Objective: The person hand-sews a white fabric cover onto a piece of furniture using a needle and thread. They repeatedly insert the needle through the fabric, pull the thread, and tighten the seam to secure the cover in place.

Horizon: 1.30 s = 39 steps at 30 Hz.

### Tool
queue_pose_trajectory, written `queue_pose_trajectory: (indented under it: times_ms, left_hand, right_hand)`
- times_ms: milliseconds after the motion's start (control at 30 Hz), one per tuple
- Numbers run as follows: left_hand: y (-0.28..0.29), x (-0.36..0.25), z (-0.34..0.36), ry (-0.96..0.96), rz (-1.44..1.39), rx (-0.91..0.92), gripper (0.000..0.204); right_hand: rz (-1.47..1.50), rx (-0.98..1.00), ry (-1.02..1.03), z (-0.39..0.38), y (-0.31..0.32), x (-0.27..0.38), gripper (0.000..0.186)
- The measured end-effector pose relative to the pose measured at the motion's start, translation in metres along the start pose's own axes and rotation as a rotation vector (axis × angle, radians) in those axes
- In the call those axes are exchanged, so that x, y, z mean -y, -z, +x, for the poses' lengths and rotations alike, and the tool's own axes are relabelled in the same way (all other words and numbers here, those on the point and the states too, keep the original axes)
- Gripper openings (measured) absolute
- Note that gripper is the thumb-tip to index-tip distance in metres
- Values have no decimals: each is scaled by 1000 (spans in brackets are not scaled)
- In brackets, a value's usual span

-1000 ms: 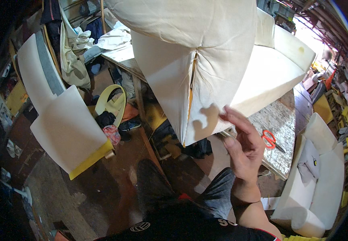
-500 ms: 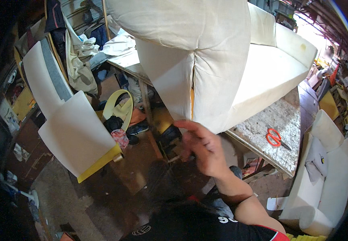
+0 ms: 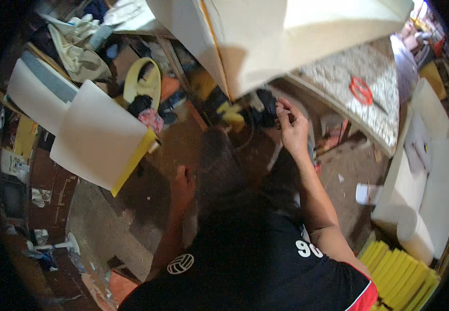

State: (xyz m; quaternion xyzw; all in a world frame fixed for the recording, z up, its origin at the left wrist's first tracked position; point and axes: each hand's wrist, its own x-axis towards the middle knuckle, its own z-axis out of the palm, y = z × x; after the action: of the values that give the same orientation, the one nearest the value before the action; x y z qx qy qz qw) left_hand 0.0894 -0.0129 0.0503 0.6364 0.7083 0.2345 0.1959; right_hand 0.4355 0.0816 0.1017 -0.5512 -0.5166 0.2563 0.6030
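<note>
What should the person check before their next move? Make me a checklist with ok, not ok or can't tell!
1. Scissors lying on the table: ok.
2. Right hand away from the scissors: ok.
3. Seam on the white sofa closed all along: not ok, an orange-yellow strip shows.
4. Left hand in view: ok, though dark and blurry.
5. Something small between the right fingertips: cannot tell.

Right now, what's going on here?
A person's right hand, fingers bent toward the thumb, is near a cream sofa but apart from it; whether it holds anything is unclear. The left hand is lower, blurred in shadow. The sofa's corner seam gapes. Orange-handled scissors lie on the worktable.
</note>
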Motion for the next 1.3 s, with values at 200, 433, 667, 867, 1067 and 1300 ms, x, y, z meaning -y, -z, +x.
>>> queue_pose_trajectory:
  times_ms: [200,433,667,867,1067,1300]
  left_hand:
    - [-14,-22,-43,-169,-78,176,14]
    - [-56,-31,-25,-228,-146,76,15]
    - [-138,38,4,-279,-301,-83,15]
    - [-136,17,28,-214,-450,-87,14]
    - [-141,33,16,-197,-568,-163,10]
    - [-107,22,-4,-157,-955,-114,8]
  right_hand:
    - [-185,126,-205,-134,7,-127,27]
    - [53,146,-295,-122,13,-61,30]
    - [398,581,202,-109,57,207,63]
    - [835,564,709,-127,40,280,56]
    - [926,538,759,-144,9,284,49]
    - [1025,584,815,-161,-14,290,43]
